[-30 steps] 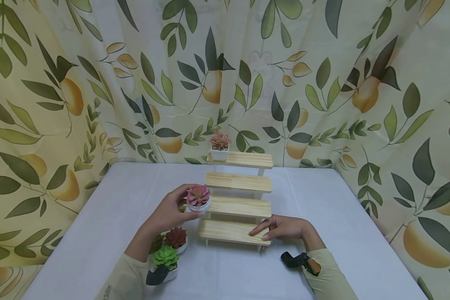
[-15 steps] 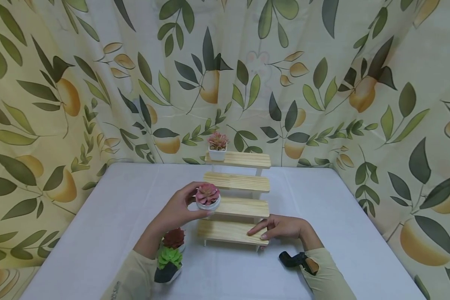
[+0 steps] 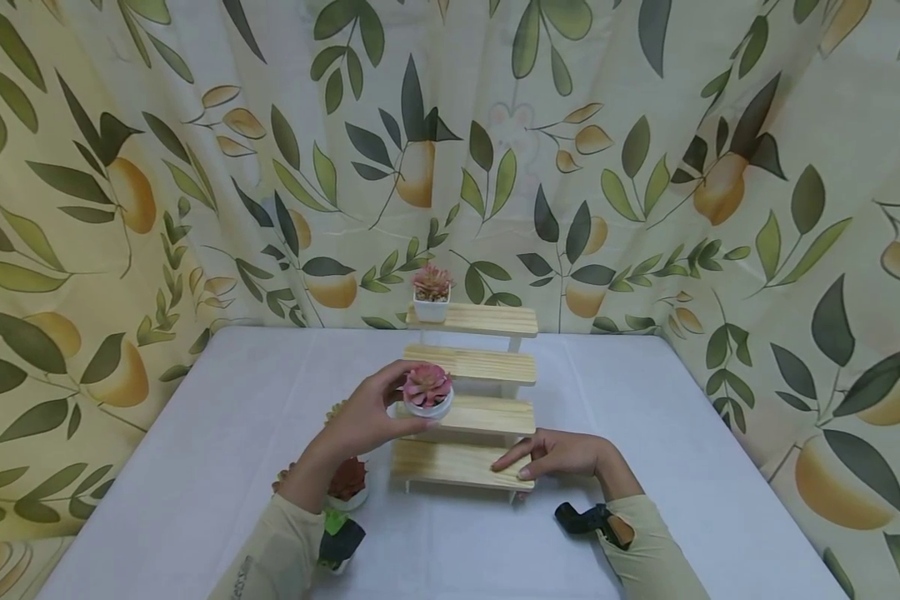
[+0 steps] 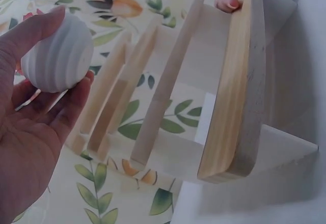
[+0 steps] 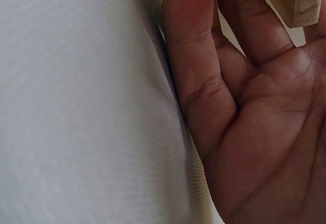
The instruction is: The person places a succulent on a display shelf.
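My left hand pinches a pink artificial succulent in a small round white pot, held in front of the left part of a tiered wooden display stand. In the left wrist view the pot shows ribbed sides, with thumb and fingers round it. My right hand grips the right end of the lowest step, fingers on its top and others below. The board's end shows among the fingers in the right wrist view. Another pinkish succulent in a square white pot stands at the top step's left end.
Near my left forearm stand a dark red succulent and a partly hidden green one, with other plants mostly behind the arm. A black wrist device sits at the right sleeve. A leaf-and-fruit print curtain rises behind the white table.
My left hand has carried the pink succulent rightward, from beside the stand to in front of its steps. The right hand keeps its hold on the lowest step.
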Demonstrator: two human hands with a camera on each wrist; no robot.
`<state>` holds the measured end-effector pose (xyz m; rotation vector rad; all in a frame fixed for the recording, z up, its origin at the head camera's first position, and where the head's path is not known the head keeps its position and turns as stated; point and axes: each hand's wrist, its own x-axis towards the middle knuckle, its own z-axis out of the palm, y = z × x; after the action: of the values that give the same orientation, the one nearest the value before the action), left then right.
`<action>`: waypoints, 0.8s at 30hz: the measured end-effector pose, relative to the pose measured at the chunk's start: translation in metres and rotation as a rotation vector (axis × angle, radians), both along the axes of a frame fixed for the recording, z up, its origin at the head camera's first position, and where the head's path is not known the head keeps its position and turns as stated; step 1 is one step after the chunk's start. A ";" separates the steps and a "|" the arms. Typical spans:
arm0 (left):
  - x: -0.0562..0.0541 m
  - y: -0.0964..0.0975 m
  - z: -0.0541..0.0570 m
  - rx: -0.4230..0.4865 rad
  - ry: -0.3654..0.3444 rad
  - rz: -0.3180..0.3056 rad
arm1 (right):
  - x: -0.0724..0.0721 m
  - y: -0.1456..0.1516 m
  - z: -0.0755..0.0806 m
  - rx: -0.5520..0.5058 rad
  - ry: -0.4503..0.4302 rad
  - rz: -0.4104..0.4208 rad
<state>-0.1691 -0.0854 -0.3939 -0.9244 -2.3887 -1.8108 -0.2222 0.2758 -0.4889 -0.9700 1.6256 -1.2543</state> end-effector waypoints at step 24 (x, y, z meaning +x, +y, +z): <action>-0.023 0.029 0.013 0.002 -0.040 -0.014 | 0.000 0.001 -0.002 -0.017 0.034 -0.001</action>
<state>-0.1924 -0.0562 -0.3813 -0.9163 -2.4094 -1.8533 -0.2223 0.2773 -0.4914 -1.0061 1.6443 -1.2601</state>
